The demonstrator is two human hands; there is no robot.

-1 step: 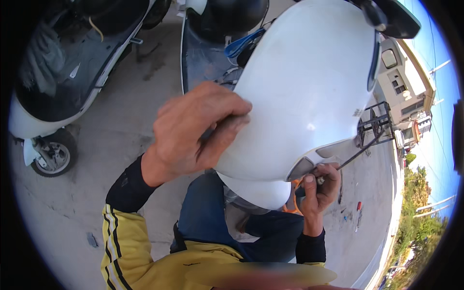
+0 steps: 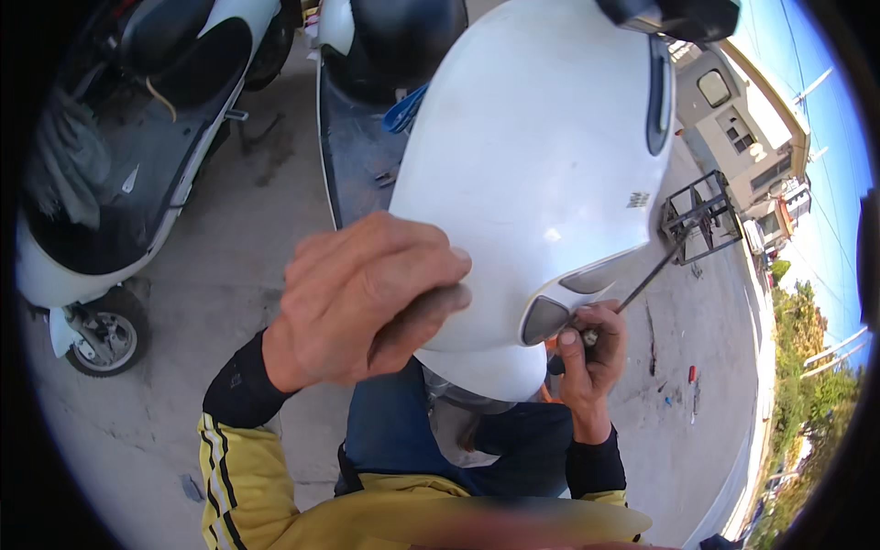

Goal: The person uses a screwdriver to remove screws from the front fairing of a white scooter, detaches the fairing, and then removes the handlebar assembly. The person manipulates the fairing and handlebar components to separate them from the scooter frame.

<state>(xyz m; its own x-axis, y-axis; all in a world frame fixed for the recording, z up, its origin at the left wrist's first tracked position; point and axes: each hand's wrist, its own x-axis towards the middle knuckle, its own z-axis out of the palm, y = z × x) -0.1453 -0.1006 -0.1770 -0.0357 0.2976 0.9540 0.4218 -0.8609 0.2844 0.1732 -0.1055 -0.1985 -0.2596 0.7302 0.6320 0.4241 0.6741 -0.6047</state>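
A person in a yellow jacket with black cuffs and blue trousers is working with bare hands at the nose of a white scooter. The scooter's rounded white front panel is filling the view from the centre up toward 1 o'clock, a dark mirror jutting out at its top. The left hand, just off centre toward 8 o'clock, is curling beside the panel's near edge, thumb and forefinger tips lying close together (whether they are pinching anything or touching the panel, one cannot tell). At 4 o'clock, the right hand is clamping thumb and fingers on a small metallic piece, just beside a grey inset low on the panel. A thin dark rod is slanting from that hand toward 1 o'clock; whether the fingers are gripping it is unclear.

Beyond, a black metal rack is standing between 2 and 3 o'clock, while a red tool is lying on the pavement near 4 o'clock, farther out than the right hand. Another white scooter is standing between 9 and 10 o'clock, and a dark footboard is showing at 11, a blue item resting near it.
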